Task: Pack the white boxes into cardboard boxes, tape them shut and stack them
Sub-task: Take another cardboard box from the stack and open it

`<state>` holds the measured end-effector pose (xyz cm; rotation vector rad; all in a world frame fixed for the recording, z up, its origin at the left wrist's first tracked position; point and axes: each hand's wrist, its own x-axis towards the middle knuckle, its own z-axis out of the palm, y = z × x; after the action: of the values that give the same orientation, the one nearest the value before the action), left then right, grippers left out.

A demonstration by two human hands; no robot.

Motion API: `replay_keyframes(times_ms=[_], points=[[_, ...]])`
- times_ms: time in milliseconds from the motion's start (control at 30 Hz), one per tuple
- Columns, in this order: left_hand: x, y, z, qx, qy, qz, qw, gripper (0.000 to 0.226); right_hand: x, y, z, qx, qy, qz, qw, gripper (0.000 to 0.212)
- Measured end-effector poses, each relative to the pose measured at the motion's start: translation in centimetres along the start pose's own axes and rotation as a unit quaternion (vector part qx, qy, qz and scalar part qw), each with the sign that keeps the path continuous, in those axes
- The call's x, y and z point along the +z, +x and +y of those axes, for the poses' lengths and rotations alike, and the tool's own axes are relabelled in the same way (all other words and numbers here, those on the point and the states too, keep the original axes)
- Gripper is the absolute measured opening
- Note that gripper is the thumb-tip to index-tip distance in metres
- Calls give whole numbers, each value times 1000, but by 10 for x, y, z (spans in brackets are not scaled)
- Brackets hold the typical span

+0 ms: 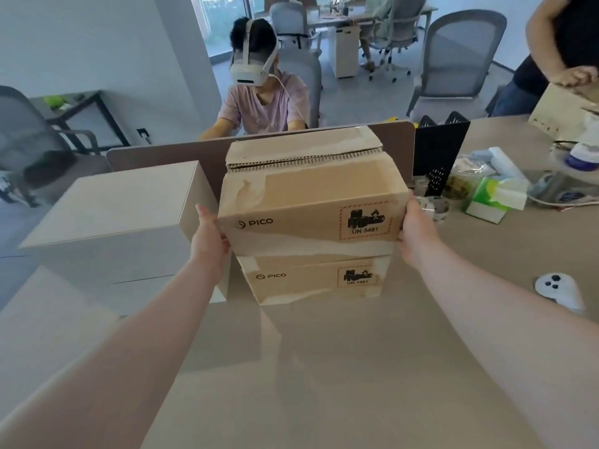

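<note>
Cardboard box sat atop a second PICO box. Left hand and right hand pressed its ends. Whether the fingers curled could not be told.

White boxes crowding my 9 o'clock, tape roll and tissue box blocking 2 o'clock, table lying bare at 6.

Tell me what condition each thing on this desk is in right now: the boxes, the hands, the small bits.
Upper cardboard box: flaps closed, held at both ends, on the lower one.
Lower cardboard box: closed, resting on the table.
White boxes: closed, stacked to the left.
Left hand: pressing the upper box's left end.
Right hand: pressing its right end.
Tape roll: lying on the table.
Tissue box: open, tissue sticking out.
</note>
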<state>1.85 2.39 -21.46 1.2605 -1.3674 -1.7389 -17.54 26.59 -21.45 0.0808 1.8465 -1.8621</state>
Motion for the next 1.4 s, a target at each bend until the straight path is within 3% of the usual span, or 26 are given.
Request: replay_keyframes(times_ms=[167,267,333,433,533,767,900,1067,1200,1300,1400], points=[[-18,-4,-12,14,40,22,999,56,-8,-17,4,-7,-26,-32,999,38],[-33,-3,-13,0,22,-4,1000,51,-16,-24,0,-6,-53,-37,998,37],[-37,-6,-10,-13,-5,-68,998,46,-18,-28,-4,-3,-81,-40,996,42],[-39,-19,-7,-44,-52,-201,977,42,-17,-38,-6,-9,-61,-64,996,31],[-47,-32,-9,-63,-54,-244,966,49,-20,-53,-2,14,19,-99,995,33],[-84,-60,-20,-81,-18,-287,954,62,-32,-108,31,6,65,-115,991,35],[-108,-85,-40,-94,24,-300,949,65,-44,-137,57,11,13,-97,995,50],[-141,-103,-73,-120,70,-321,937,74,-57,-182,91,26,-46,-46,998,33],[-162,-107,-96,-155,121,-322,926,88,-60,-203,108,77,-65,-70,993,40],[-174,-115,-119,-196,135,-335,912,86,-67,-210,122,106,-78,-97,986,42],[-178,-112,-138,-219,121,-332,909,69,-71,-209,138,110,-92,-116,983,42]])
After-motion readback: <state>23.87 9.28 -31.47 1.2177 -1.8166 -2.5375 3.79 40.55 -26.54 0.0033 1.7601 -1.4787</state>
